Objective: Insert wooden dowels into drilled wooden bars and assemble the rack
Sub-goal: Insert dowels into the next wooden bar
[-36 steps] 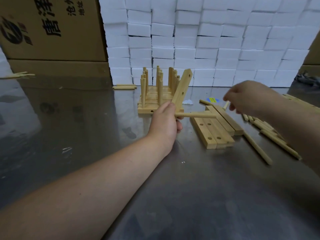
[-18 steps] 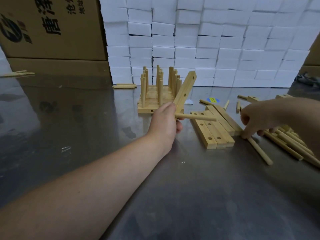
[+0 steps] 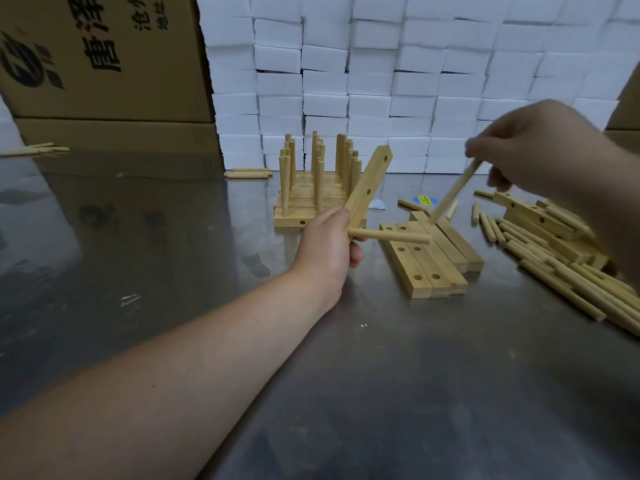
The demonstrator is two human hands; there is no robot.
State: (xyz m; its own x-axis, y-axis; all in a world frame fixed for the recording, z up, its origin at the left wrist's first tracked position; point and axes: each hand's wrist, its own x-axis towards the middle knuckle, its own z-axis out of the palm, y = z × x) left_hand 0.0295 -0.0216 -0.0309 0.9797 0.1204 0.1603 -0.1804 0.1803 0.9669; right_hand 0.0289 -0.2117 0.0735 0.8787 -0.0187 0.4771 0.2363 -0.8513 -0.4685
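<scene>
My left hand (image 3: 329, 245) grips the lower end of a drilled wooden bar (image 3: 370, 187), tilted up and to the right above the table. One dowel (image 3: 389, 236) sticks out sideways from the bar's lowest hole, pointing right. My right hand (image 3: 530, 147) is raised at the right and pinches a second dowel (image 3: 453, 192) that slants down toward the left. Behind the bar stands an assembled stack of bars with upright dowels (image 3: 313, 188).
Loose drilled bars (image 3: 429, 263) lie flat on the steel table right of my left hand. A heap of dowels and bars (image 3: 568, 261) fills the right edge. White foam blocks (image 3: 398, 81) and cardboard boxes (image 3: 104, 64) wall the back. Two dowels (image 3: 247, 173) lie by the boxes.
My right hand went down to the dowel heap at the right, took hold of a dowel, and has lifted it up toward the bar. My left hand kept the bar nearly still.
</scene>
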